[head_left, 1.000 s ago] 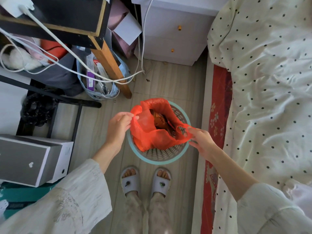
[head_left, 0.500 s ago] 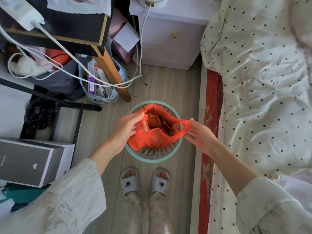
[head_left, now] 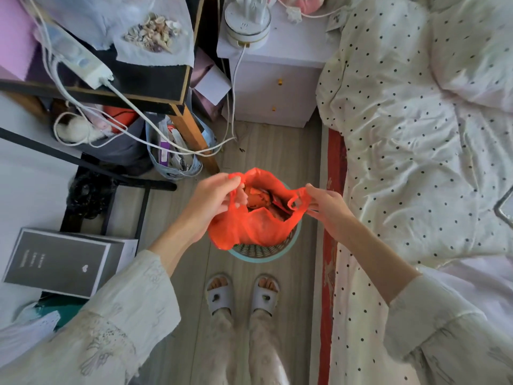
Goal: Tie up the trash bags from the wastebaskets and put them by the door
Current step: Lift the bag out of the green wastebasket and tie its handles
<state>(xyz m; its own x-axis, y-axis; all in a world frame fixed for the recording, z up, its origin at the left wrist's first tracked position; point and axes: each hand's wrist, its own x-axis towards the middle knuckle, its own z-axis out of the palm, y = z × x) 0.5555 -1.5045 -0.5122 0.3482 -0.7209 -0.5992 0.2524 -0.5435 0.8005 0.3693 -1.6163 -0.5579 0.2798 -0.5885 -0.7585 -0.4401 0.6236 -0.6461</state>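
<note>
An orange-red plastic trash bag (head_left: 249, 229) with dark rubbish inside is lifted partly out of a round teal mesh wastebasket (head_left: 262, 251) on the floor between my feet and the bed. My left hand (head_left: 213, 198) pinches the bag's left handle. My right hand (head_left: 324, 204) pinches the right handle loop. The bag's mouth is stretched open between both hands, above the basket rim.
A bed with a dotted white cover (head_left: 416, 162) runs along the right. A white nightstand (head_left: 274, 87) stands behind the basket. A cluttered desk with cables (head_left: 111, 87), a wooden leg (head_left: 194, 137), a bag of items (head_left: 172, 159) and a grey box (head_left: 61, 262) crowd the left.
Both hands have raised the bag higher out of the wastebasket. The view has tilted up, showing more of the desk top and nightstand.
</note>
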